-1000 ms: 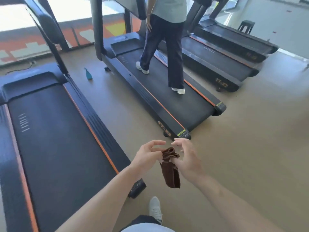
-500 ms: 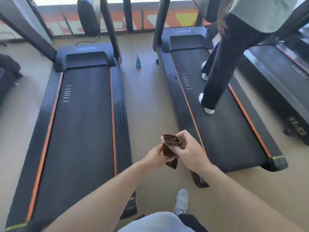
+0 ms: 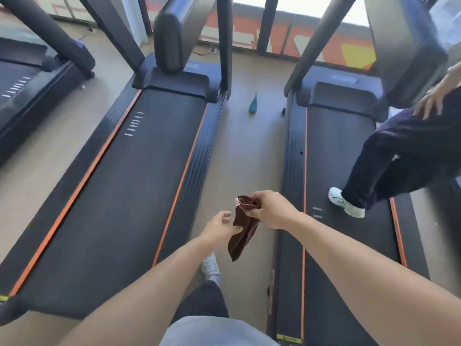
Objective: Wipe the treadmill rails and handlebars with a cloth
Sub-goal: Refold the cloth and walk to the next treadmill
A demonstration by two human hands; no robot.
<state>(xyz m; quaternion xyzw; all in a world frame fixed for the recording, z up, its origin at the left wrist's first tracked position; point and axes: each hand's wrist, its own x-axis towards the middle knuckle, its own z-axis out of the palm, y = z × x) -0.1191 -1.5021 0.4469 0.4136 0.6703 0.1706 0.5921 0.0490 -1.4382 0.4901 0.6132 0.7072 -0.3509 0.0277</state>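
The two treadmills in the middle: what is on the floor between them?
In the head view, a teal spray bottle lies on the tan floor there; nearer, the wearer's white shoe.

Both forearms extended forward, converging. Right hand (image 3: 272,210) raised, fingers (image 3: 258,196) curled, pinching cloth (image 3: 243,226) top. Left hand (image 3: 219,227) lower, fingers touching cloth's left edge.

This is a gym. Black treadmills with orange-striped belts (image 3: 129,176) stand side by side on a tan floor (image 3: 252,151) before bright windows (image 3: 299,6). Another person in dark trousers (image 3: 404,156) walks on one.
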